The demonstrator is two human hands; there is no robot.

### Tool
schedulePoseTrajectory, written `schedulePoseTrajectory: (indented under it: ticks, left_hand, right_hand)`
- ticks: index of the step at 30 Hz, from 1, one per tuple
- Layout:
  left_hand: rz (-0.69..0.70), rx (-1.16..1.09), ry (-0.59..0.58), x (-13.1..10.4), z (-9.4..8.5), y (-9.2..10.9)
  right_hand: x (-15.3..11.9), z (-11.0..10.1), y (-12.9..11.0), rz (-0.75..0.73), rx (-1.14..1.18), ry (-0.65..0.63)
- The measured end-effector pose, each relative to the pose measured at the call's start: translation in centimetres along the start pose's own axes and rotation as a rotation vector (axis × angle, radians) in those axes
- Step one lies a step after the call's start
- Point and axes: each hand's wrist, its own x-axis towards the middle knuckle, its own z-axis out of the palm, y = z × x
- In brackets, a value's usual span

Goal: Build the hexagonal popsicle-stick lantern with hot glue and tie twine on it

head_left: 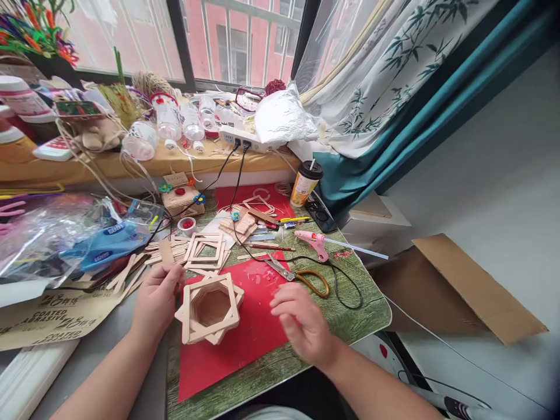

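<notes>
My left hand [158, 293] is closed beside the stick-built pot, its thumb and fingers pinching a wide wooden craft stick [166, 251] that points up. The pot [189, 315] is a hollow stack of square craft-stick frames, each turned against the one below, standing on a red sheet [254, 326]. My right hand [301, 324] hovers over the sheet's right side, loosely curled with thumb and fingers apart and nothing in it. Just beyond that hand lie scissors [286, 273] with gold-brown handles. Behind the pot rest square stick frames [205, 251] and loose craft sticks.
A pink glue gun [312, 242] with a long clear glue stick lies at the right, its black cord looping near the table edge. Behind it stand a lidded drink cup [304, 185] and a phone [321, 214]. Plastic bags [100, 239] crowd the left. A power strip [242, 139] sits on the sill.
</notes>
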Motion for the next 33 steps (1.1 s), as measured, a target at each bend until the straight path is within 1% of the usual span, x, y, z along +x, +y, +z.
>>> schedulePoseTrajectory:
  ticks: [2,4,5,7,8,9,10,12,13,14,16,19,22,24,26,30,32,33]
  left_hand:
    - [-0.008,0.004,-0.013,-0.2,0.1,-0.2]
    - [-0.015,0.006,-0.024,-0.4,0.3,-0.3]
    - [-0.026,0.007,-0.027,-0.4,0.3,-0.4]
    - [-0.005,0.010,-0.030,-0.4,0.4,-0.5]
    - [0.019,0.014,-0.020,-0.3,0.4,-0.5]
    - [0.034,0.017,-0.020,-0.2,0.4,-0.5]
    - [0.041,0.021,-0.019,-0.2,0.4,-0.5]
    - [0.038,0.020,-0.020,-0.2,0.4,-0.3]
    - [0.033,0.014,-0.019,-0.2,0.5,-0.3]
    - [0.036,-0.002,-0.024,-0.2,0.5,-0.2]
    - [0.060,-0.042,-0.042,-0.1,0.7,-0.1]
    - [0.078,-0.066,-0.038,0.2,0.7,-0.2]
    - [0.058,-0.065,-0.005,0.5,0.6,-0.5]
    - [0.051,-0.068,0.013,0.7,0.5,-0.7]
    - [0.052,-0.066,0.021,0.9,0.4,-0.9]
    - [0.043,-0.052,0.016,0.9,0.5,-0.8]
    - [0.050,-0.055,0.021,0.8,0.7,-0.7]
    - [0.054,-0.055,0.005,0.8,0.7,-0.7]
  right_hand:
    - [-1.7,-3.6,1.8,0.040,-0.122,0.087]
    - [-3.8,-7.8,4.4,0.070,-0.233,0.125]
    - [-4.8,-10.0,5.9,0.092,-0.316,0.090]
    - [-6.0,-14.4,9.0,0.110,-0.540,-0.081]
    - [-6.2,-16.4,10.5,0.109,-0.643,-0.176]
    - [-5.9,-18.2,11.9,0.131,-0.740,-0.207]
    - [-5.3,-19.6,13.1,0.177,-0.816,-0.189]
    - [-3.2,-21.5,15.3,0.381,-0.898,-0.067]
    - [-1.8,-22.0,16.4,0.493,-0.882,-0.004]
    - [-0.2,-22.2,17.5,0.529,-0.885,0.051]
    - [3.1,-22.1,19.9,0.559,-0.888,0.112]
    - [7.6,-21.0,23.5,0.581,-0.844,0.101]
    - [10.6,-19.6,25.7,0.596,-0.803,0.043]
    - [11.8,-19.0,26.3,0.609,-0.791,0.027]
    - [12.6,-19.0,26.4,0.629,-0.760,0.015]
    - [13.1,-19.9,25.9,0.694,-0.619,0.007]
    - [12.9,-20.7,25.4,0.739,-0.518,0.034]
    - [12.7,-21.1,25.0,0.770,-0.460,0.052]
